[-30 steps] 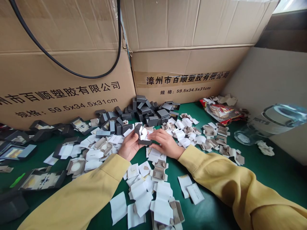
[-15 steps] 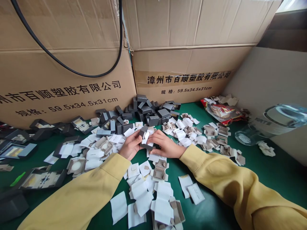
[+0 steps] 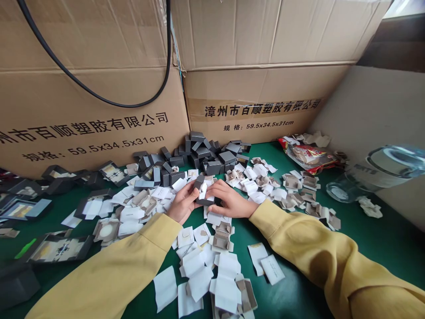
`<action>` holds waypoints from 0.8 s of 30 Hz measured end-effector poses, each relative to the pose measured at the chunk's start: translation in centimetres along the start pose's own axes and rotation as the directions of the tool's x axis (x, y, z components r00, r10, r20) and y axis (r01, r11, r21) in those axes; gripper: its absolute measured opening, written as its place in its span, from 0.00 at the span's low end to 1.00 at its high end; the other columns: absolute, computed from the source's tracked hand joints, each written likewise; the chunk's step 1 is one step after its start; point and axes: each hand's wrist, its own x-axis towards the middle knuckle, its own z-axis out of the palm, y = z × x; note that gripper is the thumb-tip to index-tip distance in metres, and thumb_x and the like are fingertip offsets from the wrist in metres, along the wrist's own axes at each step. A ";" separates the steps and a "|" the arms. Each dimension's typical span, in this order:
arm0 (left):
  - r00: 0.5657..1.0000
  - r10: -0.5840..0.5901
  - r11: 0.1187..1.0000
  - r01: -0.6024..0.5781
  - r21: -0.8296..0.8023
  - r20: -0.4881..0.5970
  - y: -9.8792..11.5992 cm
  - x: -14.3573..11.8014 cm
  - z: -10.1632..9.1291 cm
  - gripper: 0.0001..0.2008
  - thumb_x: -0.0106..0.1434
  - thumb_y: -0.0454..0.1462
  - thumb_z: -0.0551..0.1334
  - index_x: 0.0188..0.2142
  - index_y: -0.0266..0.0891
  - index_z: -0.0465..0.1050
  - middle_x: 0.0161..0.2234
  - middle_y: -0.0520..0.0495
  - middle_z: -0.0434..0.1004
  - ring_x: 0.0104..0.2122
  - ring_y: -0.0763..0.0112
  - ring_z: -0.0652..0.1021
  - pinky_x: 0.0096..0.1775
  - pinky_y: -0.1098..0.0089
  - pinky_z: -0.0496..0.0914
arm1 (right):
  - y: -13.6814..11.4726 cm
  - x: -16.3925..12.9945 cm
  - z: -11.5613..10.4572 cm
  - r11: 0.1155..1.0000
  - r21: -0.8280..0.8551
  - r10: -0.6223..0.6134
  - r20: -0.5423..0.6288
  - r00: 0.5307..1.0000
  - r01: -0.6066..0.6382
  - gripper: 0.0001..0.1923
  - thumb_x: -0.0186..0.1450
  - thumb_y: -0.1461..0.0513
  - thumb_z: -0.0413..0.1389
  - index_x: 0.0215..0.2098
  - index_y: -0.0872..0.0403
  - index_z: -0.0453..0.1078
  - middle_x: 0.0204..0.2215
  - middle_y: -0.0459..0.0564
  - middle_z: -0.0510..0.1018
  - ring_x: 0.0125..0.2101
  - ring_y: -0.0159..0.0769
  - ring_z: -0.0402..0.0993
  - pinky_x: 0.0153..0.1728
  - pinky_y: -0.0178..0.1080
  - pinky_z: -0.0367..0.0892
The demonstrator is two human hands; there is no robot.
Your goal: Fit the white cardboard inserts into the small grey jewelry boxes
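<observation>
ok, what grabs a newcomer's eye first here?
Both hands, left hand and right hand, hold one small grey box with white paper in it, mid-table. White paper slips litter the green table around them; a heap of grey boxes sits against the big cartons behind.

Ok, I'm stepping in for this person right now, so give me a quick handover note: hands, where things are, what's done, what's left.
Left hand: grips the small dark grey box from its left side.
Right hand: holds the same box, fingers over the white paper insert that sticks out of it.
Things: loose white inserts and beige card trays lie scattered on the green table.
Done: a pile of closed grey boxes sits against the cartons.
Left: the insert in hand is not yet seated; open boxes lie far left.
</observation>
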 end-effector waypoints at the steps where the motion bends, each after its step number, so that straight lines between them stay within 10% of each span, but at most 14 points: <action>1: 1.000 -0.003 1.000 0.003 -0.013 0.003 0.0 0.0 0.0 0.20 0.54 0.40 0.66 0.46 0.38 0.69 0.43 0.43 0.72 0.44 0.62 0.72 0.43 0.58 0.72 | 0.1 0.0 0.0 0.999 -0.028 -0.014 0.010 1.000 0.015 0.16 0.64 0.52 0.51 0.42 0.56 0.65 0.40 0.55 0.71 0.40 0.40 0.61 0.44 0.44 0.63; 24: 0.998 -0.023 1.000 0.022 0.013 0.053 0.0 -0.1 -0.2 0.20 0.54 0.40 0.66 0.46 0.38 0.70 0.41 0.43 0.73 0.42 0.61 0.74 0.43 0.58 0.72 | 0.8 -0.1 0.4 0.998 -0.062 -0.008 0.093 0.996 0.014 0.22 0.60 0.46 0.53 0.41 0.55 0.64 0.39 0.55 0.70 0.41 0.41 0.61 0.44 0.44 0.64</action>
